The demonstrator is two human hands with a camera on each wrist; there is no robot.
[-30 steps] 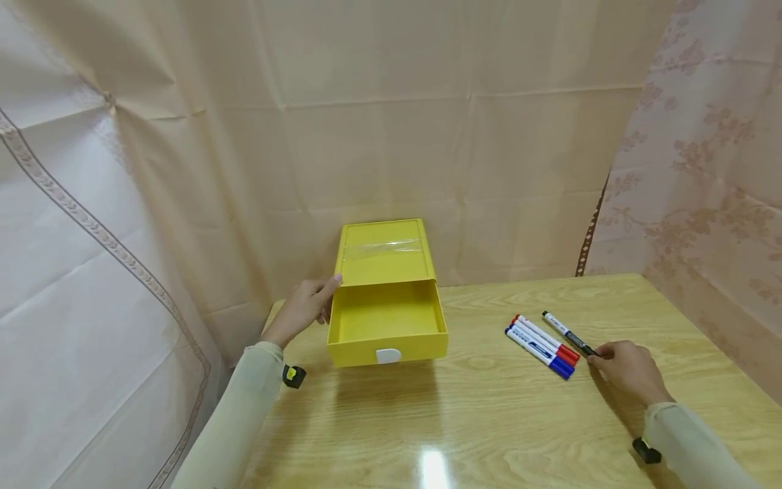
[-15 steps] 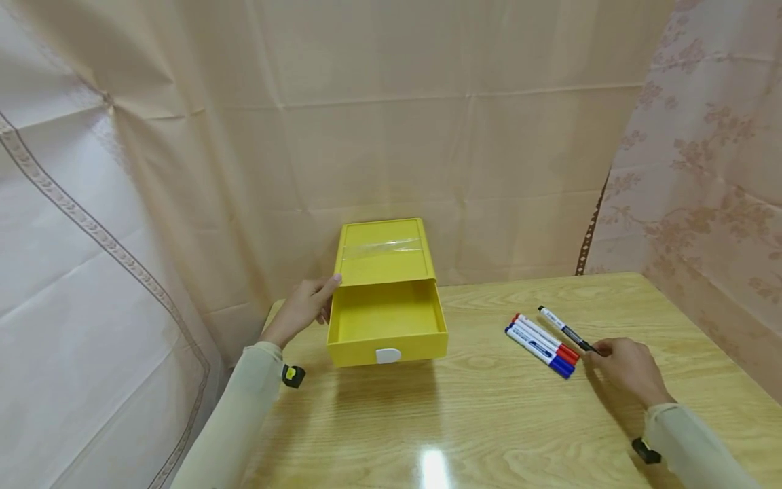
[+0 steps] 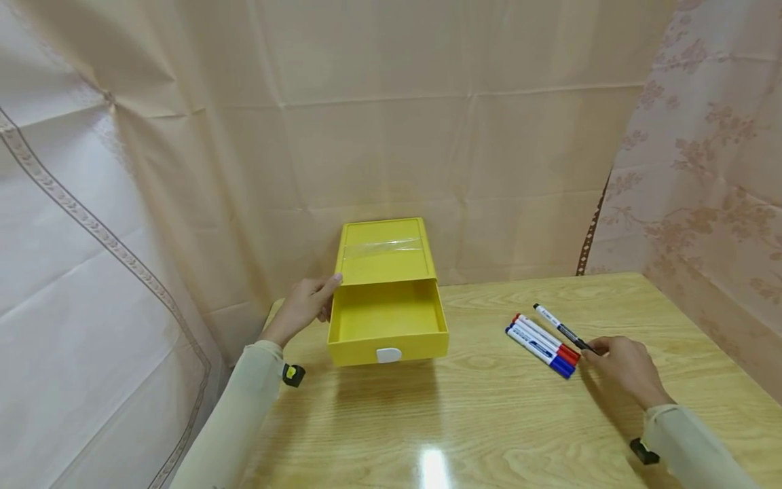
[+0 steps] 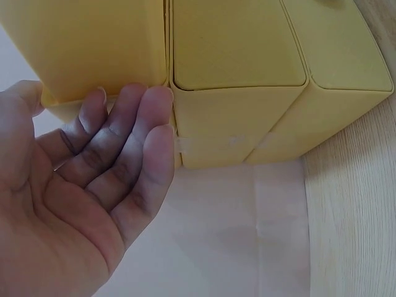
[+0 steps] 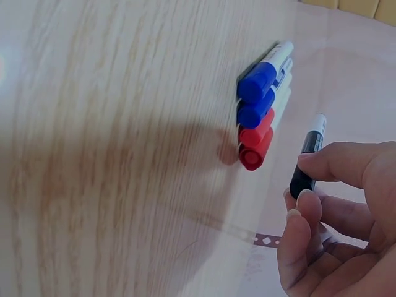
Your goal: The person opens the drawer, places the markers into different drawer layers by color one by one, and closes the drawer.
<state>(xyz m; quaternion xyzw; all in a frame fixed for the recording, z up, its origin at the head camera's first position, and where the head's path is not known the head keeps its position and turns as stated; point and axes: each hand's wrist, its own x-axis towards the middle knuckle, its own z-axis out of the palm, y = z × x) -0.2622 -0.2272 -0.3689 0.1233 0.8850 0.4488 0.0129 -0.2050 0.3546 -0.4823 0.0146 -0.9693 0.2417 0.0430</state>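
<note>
My left hand [image 3: 301,309] holds the front left corner of a yellow drawer unit [image 3: 385,263], thumb on its top edge. In the left wrist view its bent fingers [image 4: 127,114] lie against the unit's side. The top drawer [image 3: 360,350], with a white tab, is pulled out and holds nothing; the tiers below are closed. Over at the right, my right hand [image 3: 629,370] pinches a black marker [image 3: 552,320] by its capped end between thumb and fingers, the other end pointing up and away. Beside it lie two red markers [image 3: 567,353] and two blue markers [image 3: 561,367], side by side.
Everything stands on a light wooden table [image 3: 489,421]. A beige curtain [image 3: 379,136] hangs right behind the unit, with a flower-patterned cloth [image 3: 721,170] on the right. Clear tape [image 3: 385,248] crosses the unit's top.
The right hand has shifted slightly up and left with the black marker, whose far end has swung up and left. The left hand and drawer unit stay put.
</note>
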